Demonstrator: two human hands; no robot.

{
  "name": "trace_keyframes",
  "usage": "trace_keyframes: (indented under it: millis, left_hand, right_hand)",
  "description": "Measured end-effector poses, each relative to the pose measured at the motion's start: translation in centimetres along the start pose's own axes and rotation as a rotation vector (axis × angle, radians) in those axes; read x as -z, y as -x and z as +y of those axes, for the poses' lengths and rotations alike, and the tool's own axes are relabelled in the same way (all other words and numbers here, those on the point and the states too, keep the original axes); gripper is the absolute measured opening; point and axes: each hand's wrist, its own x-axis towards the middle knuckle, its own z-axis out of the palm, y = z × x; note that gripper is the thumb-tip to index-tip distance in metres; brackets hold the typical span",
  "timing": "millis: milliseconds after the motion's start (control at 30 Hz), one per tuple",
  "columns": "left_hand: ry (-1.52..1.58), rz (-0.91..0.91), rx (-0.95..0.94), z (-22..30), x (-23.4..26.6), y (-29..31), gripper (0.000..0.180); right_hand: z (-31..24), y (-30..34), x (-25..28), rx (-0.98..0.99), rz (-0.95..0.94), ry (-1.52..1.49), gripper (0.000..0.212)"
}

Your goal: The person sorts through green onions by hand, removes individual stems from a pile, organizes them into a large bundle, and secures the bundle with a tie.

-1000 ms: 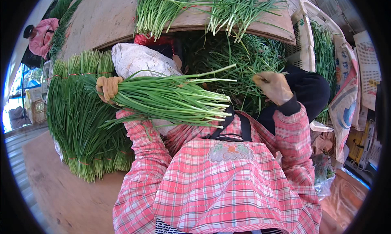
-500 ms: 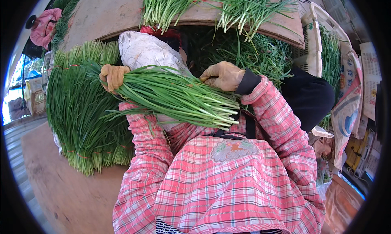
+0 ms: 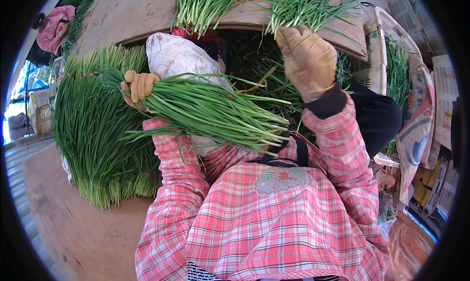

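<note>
My gloved left hand (image 3: 140, 88) is closed round the leafy end of a loose bunch of garlic chives (image 3: 210, 107). The bunch lies slantwise over my lap, its pale stem ends to the right. My gloved right hand (image 3: 308, 60) is raised at the table's front edge, fingers curled together and slightly blurred, close to the loose chives (image 3: 311, 11) there. Whatever its fingers hold, if anything, is hidden. A blurred yellowish leaf (image 3: 263, 81) shows between that hand and the bunch.
Tied chive bundles (image 3: 98, 129) are stacked at my left on a board (image 3: 63, 217). A wooden table (image 3: 132, 11) stands ahead, with more loose chives (image 3: 208, 9). A white sack (image 3: 181, 56) sits before me; a white crate (image 3: 382, 51) stands right. Another person (image 3: 55, 29) is far left.
My right hand has moved up and to the right, away from the bunch to the table's edge. The left hand keeps its hold, and the bunch has barely shifted.
</note>
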Motion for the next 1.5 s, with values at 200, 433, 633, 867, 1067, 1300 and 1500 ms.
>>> trace_keyframes:
  millis: [200,433,633,867,1067,1300,1500]
  left_hand:
    - [0.03,-0.027,0.021,-0.2,0.4,-0.1,0.016]
    - [-0.035,0.35,0.025,-1.5,-2.6,-0.7,0.015]
    - [-0.159,0.597,0.281,2.3,-1.6,0.5,0.013]
    - [-0.127,0.459,0.288,-1.2,-3.7,-1.9,0.016]
    - [-0.146,0.449,0.291,-1.3,-2.9,-1.9,0.019]
    - [-0.147,0.481,0.361,-1.7,-3.9,-2.7,0.02]
    - [-0.139,0.488,0.37,-1.3,-3.8,-2.3,0.025]
  right_hand:
    - [-2.4,3.7,0.1,-0.055,-0.659,-0.539,0.032]
    - [-4.2,6.2,-4.8,0.019,-0.632,-0.706,0.016]
    - [-4.0,6.3,-5.9,0.013,-0.659,-0.627,0.014]
    - [-5.5,3.1,-3.0,0.244,-0.591,-0.333,0.016]
    - [-5.8,3.5,-2.8,0.2,-0.552,-0.358,0.015]
    - [-4.8,3.2,-2.3,-0.051,-0.467,-0.416,0.01]
    - [0.4,5.4,2.7,-0.305,-0.046,-0.469,0.011]
